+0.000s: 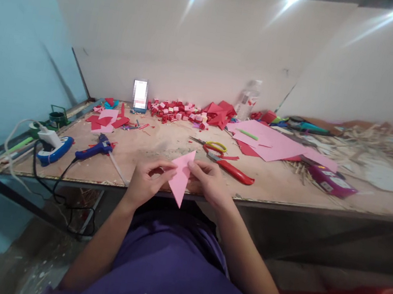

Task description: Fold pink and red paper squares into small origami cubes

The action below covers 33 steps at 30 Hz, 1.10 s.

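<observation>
While my left hand [147,180] and right hand [212,182] pinch pink paper [180,177], I judge it unfinished, though beyond them many cubes [181,111] look done.

The one head-worn view looks forward and down from above the purple cloth shirt [170,262], near the bare left hand [147,179] and bare right hand [212,182] at mid-frame, across the brown wooden bench [136,150] to the tall white panel [197,48].

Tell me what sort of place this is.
Likely a craft workspace, perhaps in a workshop: a glue gun and scissors lie on the worktop, while the left hand and right hand hold pink paper.
</observation>
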{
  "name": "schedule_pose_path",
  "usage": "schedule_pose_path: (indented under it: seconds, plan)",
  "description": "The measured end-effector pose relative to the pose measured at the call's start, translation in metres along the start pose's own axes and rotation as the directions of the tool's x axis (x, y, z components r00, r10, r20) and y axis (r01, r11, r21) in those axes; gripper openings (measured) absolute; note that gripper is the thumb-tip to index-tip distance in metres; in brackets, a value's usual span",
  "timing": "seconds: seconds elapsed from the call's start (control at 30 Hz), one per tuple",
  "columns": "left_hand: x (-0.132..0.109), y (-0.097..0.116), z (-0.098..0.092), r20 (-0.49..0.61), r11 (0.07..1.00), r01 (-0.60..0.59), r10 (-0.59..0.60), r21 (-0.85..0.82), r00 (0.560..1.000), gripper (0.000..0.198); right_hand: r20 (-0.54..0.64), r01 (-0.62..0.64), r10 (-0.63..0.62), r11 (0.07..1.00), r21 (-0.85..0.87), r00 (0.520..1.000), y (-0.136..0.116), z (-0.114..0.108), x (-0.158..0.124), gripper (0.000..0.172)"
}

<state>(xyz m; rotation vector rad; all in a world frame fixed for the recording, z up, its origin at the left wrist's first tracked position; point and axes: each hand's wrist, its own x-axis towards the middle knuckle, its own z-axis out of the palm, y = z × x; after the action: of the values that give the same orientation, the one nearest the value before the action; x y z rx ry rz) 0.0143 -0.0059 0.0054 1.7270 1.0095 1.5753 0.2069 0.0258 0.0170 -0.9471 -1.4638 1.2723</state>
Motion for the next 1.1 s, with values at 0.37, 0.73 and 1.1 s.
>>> schedule_pose_path:
  seconds: [0.37,0.73,1.1]
  plan:
    - [0.006,0.006,0.002,0.222,0.989,0.098,-0.122,0.113,0.967,0.033,0.043,0.031,-0.026,0.993,-0.113,0.999,-0.008,0.001,-0.007,0.037]
    - [0.006,0.006,0.004,0.277,0.958,0.015,-0.097,0.286,0.956,0.034,-0.06,0.043,-0.05,0.993,-0.108,0.997,-0.006,0.003,-0.006,0.052]
    - [0.006,0.008,0.005,0.313,0.956,-0.011,-0.085,0.292,0.946,0.032,-0.079,0.093,-0.104,0.987,-0.128,0.991,-0.007,0.003,-0.008,0.047]
